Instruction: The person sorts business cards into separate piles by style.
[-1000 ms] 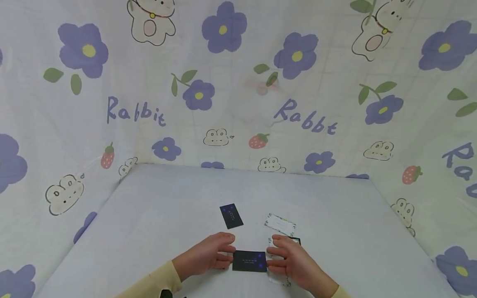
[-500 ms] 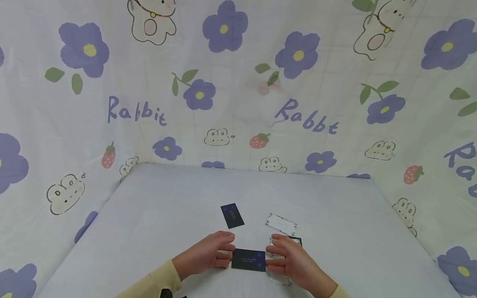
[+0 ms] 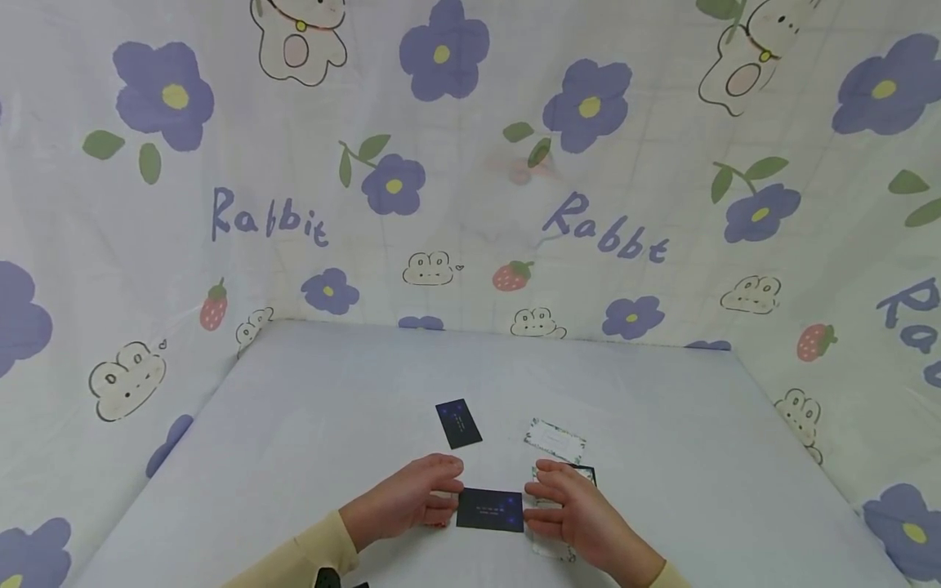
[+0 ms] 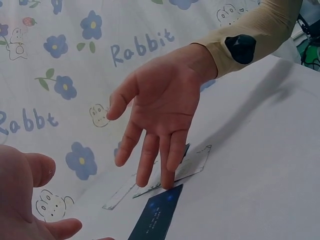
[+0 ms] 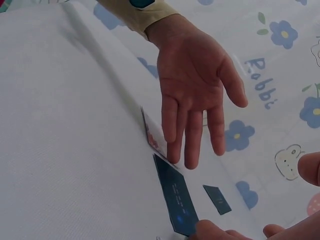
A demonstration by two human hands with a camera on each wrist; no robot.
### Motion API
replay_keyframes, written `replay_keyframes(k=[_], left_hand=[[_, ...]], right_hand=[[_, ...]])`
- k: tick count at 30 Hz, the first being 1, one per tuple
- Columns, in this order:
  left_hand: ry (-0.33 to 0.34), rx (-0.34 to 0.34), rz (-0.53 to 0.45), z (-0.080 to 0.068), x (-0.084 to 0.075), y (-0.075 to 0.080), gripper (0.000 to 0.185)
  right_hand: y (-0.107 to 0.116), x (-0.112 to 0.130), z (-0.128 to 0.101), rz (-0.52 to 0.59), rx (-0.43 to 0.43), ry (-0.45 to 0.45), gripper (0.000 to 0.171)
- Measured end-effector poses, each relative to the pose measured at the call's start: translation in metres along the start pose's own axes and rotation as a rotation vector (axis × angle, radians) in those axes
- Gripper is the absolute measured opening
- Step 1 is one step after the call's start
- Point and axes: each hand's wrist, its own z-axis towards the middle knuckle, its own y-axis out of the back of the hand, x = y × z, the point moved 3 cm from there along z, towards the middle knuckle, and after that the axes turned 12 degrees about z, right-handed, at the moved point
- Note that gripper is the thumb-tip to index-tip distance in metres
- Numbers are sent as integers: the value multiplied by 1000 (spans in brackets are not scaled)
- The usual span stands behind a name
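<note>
Tiny stuff, but the near dark card (image 3: 490, 510) has crept a hair closer to the far dark card (image 3: 459, 423) over the last second, and slightly left relative to it. The right hand's (image 3: 586, 513) fingertips drifted along with it. Head view tipped a touch too, so the printed sheet (image 3: 470, 233) behind the far dark card sits slightly higher in frame.

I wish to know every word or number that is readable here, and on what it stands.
"Rabbit": patterned cloth, left at the back.
"Rabbt": same cloth, to the right.
"Ra", then cut off: same cloth, right edge of head view.
Too small to read: print on the nearer dark card, farther dark card, leaf-edged white card.
</note>
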Motion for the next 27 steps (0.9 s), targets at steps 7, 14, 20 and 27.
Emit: replay_keyframes(k=[7, 14, 20, 27], left_hand=[[-68, -10, 37, -3, -9, 11, 76], [-131, -123, 38, -2, -11, 38, 65], [-107, -210, -25, 3, -8, 56, 59], [-84, -257, -65, 12, -6, 64, 59]], right_hand=[[4, 6, -1, -20, 29, 54, 68], [17, 13, -5, 12, 34, 113, 71], [23, 13, -4, 43, 43, 115, 74], [24, 13, -1, 44, 28, 124, 73]])
